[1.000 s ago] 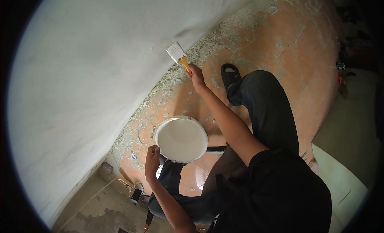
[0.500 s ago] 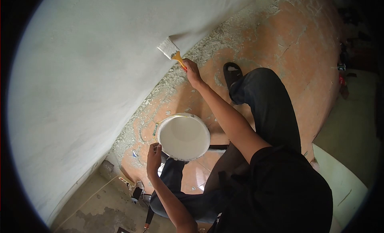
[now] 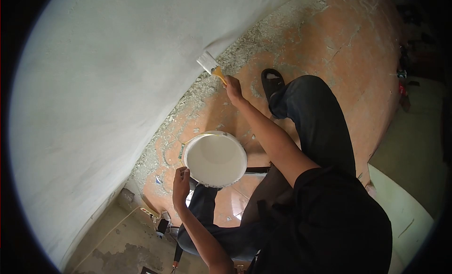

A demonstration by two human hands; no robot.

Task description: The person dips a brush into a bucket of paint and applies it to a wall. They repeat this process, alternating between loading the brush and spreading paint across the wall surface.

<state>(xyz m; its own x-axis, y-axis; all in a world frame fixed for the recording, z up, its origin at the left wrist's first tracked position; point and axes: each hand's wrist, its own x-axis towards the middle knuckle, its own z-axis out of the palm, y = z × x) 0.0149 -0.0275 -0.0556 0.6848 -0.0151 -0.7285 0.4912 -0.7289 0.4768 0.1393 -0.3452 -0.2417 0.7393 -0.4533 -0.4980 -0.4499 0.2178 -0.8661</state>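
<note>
My right hand (image 3: 233,90) is wrapped round the yellow handle of a wide paintbrush (image 3: 207,62). White coats its bristles, which point up and left toward the foot of the pale wall (image 3: 103,76). My left hand (image 3: 181,187) is closed at the near-left rim of a round bucket (image 3: 244,154), where its wire handle comes down. White paint (image 3: 212,163) fills the inside of the bucket. The left fingertips are pinched together at this edge.
Crumbly debris (image 3: 197,92) lines the base of the wall on the orange floor (image 3: 325,52). My sandalled foot (image 3: 273,83) rests beyond the bucket. A power strip (image 3: 149,212) with a cord lies at lower left. A pale board (image 3: 400,203) is at right.
My right hand has drawn the paintbrush slightly right and down in view. The left hand stays at the bucket's rim.
</note>
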